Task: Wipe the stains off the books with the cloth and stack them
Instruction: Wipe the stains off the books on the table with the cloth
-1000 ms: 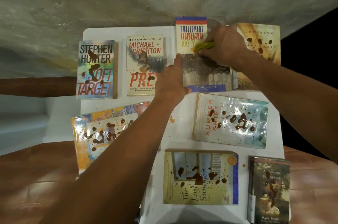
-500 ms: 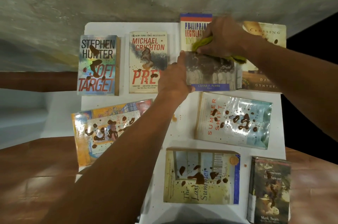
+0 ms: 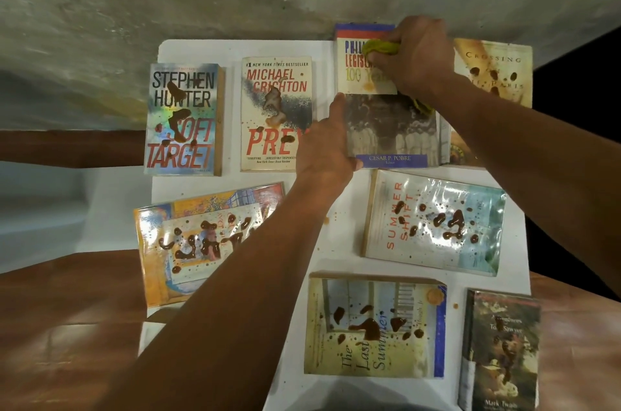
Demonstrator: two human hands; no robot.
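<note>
Pressing a bunched yellow-green cloth (image 3: 381, 47) onto the upper cover of the Philippine Legislature book (image 3: 386, 128), the right hand (image 3: 416, 57) is clenching the cloth in its curled fingers; a loose end of the cloth is showing below the wrist. This book is lying at the far side of the white table (image 3: 339, 236), between the Prey book (image 3: 275, 115) on its left and the Crossing book (image 3: 494, 74) on its right. The left hand (image 3: 326, 148) is gripping the near left corner of the same book, its thumb lying along the left edge. A pale orange smear is showing on the cover near the "100 Years" line.

Seven other books are lying flat and apart, all carrying brown stains: Soft Target (image 3: 183, 120) at far left, a yellow hardcover (image 3: 201, 242) under the left forearm, Summer Shift (image 3: 433, 222), The Last Summer (image 3: 374, 326), and the Tom Sawyer book (image 3: 500, 353) at near right.
</note>
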